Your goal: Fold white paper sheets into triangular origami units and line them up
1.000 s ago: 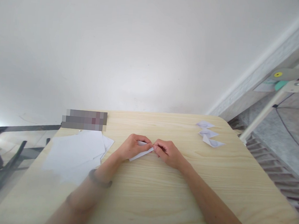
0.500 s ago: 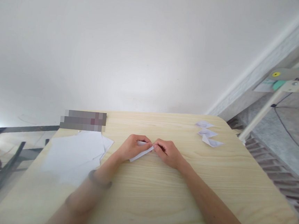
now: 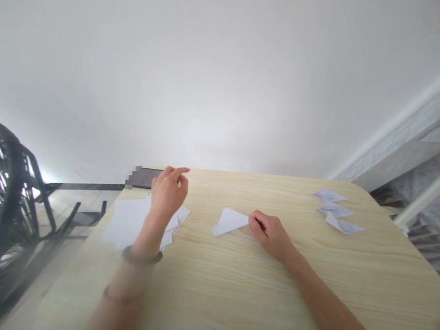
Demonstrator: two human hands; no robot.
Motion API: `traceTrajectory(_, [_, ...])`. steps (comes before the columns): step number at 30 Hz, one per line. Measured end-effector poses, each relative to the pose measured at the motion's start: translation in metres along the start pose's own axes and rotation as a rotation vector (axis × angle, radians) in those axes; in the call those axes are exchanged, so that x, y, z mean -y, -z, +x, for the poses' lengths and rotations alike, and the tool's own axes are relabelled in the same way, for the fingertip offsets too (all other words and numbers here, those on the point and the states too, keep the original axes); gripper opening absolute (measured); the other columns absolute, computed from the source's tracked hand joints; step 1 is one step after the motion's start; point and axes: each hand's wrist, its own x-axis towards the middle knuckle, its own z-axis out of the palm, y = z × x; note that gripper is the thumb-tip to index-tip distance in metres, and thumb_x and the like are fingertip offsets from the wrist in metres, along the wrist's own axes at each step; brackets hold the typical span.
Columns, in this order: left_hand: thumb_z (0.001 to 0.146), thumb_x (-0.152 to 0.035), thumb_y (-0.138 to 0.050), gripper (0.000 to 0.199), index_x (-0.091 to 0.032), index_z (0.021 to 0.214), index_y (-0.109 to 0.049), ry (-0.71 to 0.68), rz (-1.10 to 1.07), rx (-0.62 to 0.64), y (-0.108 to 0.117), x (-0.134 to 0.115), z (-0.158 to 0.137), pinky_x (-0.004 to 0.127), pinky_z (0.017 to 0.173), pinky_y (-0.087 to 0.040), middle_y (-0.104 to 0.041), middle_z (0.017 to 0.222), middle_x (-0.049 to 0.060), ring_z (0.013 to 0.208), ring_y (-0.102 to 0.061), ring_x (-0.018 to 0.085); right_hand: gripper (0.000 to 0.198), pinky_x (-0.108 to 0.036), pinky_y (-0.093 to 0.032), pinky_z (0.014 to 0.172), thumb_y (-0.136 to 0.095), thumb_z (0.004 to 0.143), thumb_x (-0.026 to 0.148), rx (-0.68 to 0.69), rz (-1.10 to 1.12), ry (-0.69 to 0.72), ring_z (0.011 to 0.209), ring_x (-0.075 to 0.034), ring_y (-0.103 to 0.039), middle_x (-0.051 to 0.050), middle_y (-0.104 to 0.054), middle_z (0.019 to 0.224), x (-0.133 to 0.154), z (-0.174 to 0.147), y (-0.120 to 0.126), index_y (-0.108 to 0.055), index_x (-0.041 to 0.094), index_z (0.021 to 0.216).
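My right hand (image 3: pixel 270 232) pinches the right corner of a folded piece of white paper (image 3: pixel 231 221), which lies low over the middle of the table. My left hand (image 3: pixel 169 190) is off that paper and raised at the far left. Its index finger points out to the right, the other fingers are bent, and I see nothing held in it. Behind it a dark flat device, perhaps a phone or tablet (image 3: pixel 145 178), is partly covered by the hand. I cannot tell whether the hand touches it.
Loose white sheets (image 3: pixel 128 221) lie on the left of the wooden table (image 3: pixel 209 287), partly under my left forearm. Several folded paper pieces (image 3: pixel 335 211) sit in a row at the far right. A dark woven chair (image 3: pixel 4 208) stands left of the table; a white wall (image 3: pixel 227 83) rises behind it.
My left hand has let go of the folded paper and moved left and up towards the dark device. My right hand still pinches the paper's corner. The view has shifted left.
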Motion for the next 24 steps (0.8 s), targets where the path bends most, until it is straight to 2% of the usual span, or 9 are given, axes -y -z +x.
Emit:
traceTrajectory(3, [0.076,-0.016,-0.042,0.034,-0.023,0.102,-0.062,0.177,0.266,0.018,0.012,0.038,0.008,0.044,0.080,-0.035,-0.052,0.098,0.012,0.094,-0.050,0.029,0.022,-0.021,-0.028,0.050,-0.038,0.085,0.026,0.007,-0.008,-0.005,0.049,-0.008,-0.038,0.005,-0.041,0.052,-0.001,0.000,0.000,-0.045,0.018,0.065])
traceTrajectory(7, [0.075,-0.012,-0.040,0.039,-0.027,0.104,-0.062,0.317,0.356,0.068,0.011,0.063,0.005,0.045,0.084,-0.035,-0.050,0.102,0.012,0.099,-0.048,0.029,0.024,-0.021,-0.027,0.050,-0.037,0.086,0.027,0.024,-0.009,-0.017,0.049,-0.008,-0.037,0.005,-0.040,0.053,-0.002,0.000,-0.001,-0.043,0.018,0.065])
traceTrajectory(14, [0.074,-0.014,-0.043,0.039,-0.029,0.106,-0.061,0.358,0.373,0.099,0.004,0.065,0.004,0.044,0.085,-0.035,-0.050,0.104,0.011,0.099,-0.048,0.029,0.024,-0.021,-0.027,0.050,-0.037,0.086,0.027,0.028,-0.007,-0.018,0.049,-0.008,-0.036,0.005,-0.039,0.053,-0.001,0.000,0.000,-0.043,0.018,0.065])
traceTrajectory(24, [0.074,-0.017,-0.041,0.039,-0.028,0.105,-0.064,0.339,0.439,0.125,-0.005,0.069,0.003,0.043,0.083,-0.034,-0.053,0.103,0.010,0.098,-0.045,0.030,0.025,-0.021,-0.027,0.050,-0.037,0.086,0.027,0.030,-0.004,-0.006,0.050,-0.007,-0.037,0.005,-0.040,0.054,-0.001,0.001,-0.001,-0.043,0.017,0.064])
